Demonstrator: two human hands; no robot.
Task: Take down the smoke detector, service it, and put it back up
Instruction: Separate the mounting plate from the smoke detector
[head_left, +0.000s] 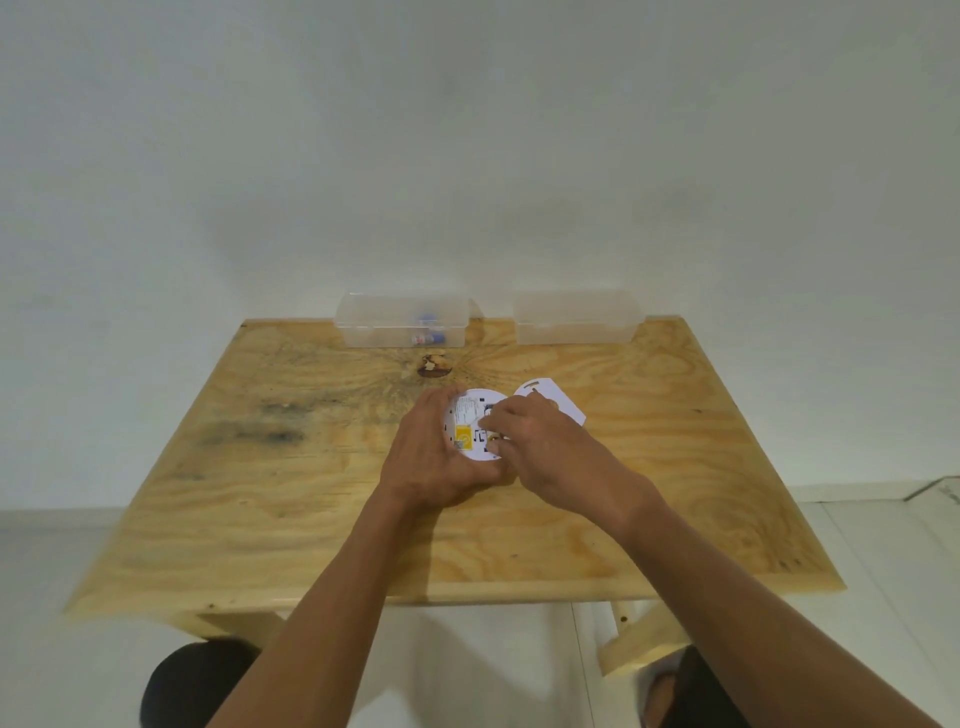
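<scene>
We are holding the smoke detector (475, 423), a round white plastic disc, back side up at the centre of the plywood bench (311, 467). A yellow label and printed text are showing. Our left hand (431, 457) is cupping its rim; our right hand (540, 441) is pinching at its back. A white mounting plate (558, 402) is lying just beside it.

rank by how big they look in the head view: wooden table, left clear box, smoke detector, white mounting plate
1. wooden table
2. left clear box
3. smoke detector and white mounting plate: look alike, both partly hidden by hands, so unranked
</scene>
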